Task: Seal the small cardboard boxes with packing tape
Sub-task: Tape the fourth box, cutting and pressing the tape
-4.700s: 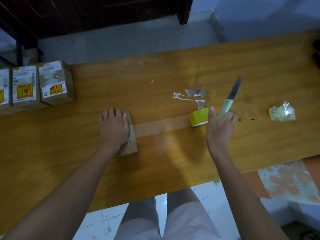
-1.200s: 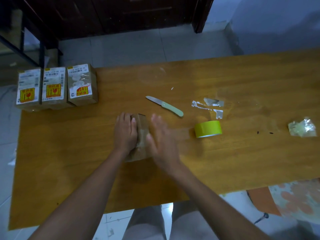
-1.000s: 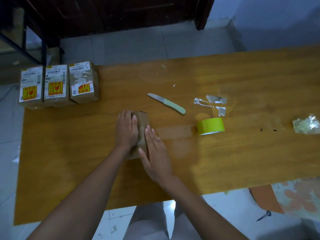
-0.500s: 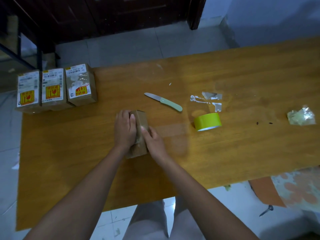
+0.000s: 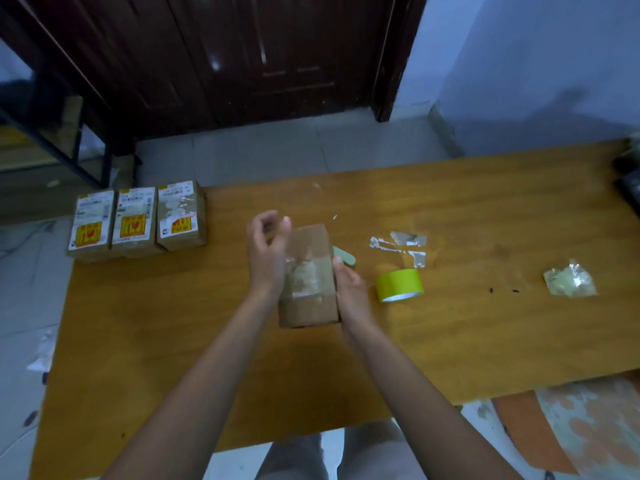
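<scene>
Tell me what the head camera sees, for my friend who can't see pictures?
Two hands hold a small brown cardboard box over a wooden table: the right hand grips its side, the left hand rests against it. A green tape roll lies right; three labelled boxes stand far left.

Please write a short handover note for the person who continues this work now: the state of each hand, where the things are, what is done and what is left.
Left hand: beside the cardboard box, fingers loosely curled, holding nothing.
Right hand: grips the box's right side; the box looks lifted.
Clear tape covers its top face.
Green tape roll lies right of the box; the knife is mostly hidden behind the box.
Three labelled boxes stand in a row at the table's far left corner.
Left: check this box's other faces, then set it aside. Whether the three are finished, I cannot tell.
</scene>
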